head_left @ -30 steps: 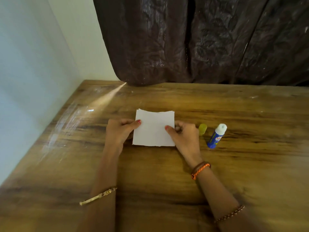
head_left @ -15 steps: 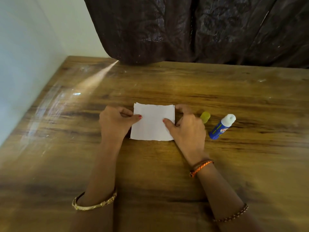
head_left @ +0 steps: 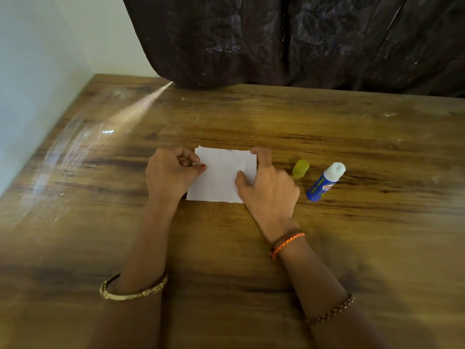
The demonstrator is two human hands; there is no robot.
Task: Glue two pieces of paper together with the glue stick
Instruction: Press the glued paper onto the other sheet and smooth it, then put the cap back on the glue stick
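A white piece of paper with torn edges lies flat on the wooden table; a second sheet's edge peeks out under its top left corner. My left hand grips the paper's left edge, thumb on top. My right hand holds the right edge, thumb pressed on the sheet and index finger at the top right corner. To the right lies a blue glue stick, uncapped, its white glue end pointing away. Its yellow cap lies between the stick and my right hand.
A dark brown curtain hangs over the table's far edge. A pale wall runs along the table's left side. A streak of light crosses the table's far left part.
The camera view shifted a little. My right index finger has moved up to the paper's top right corner. The paper, glue stick and cap stay where they were.
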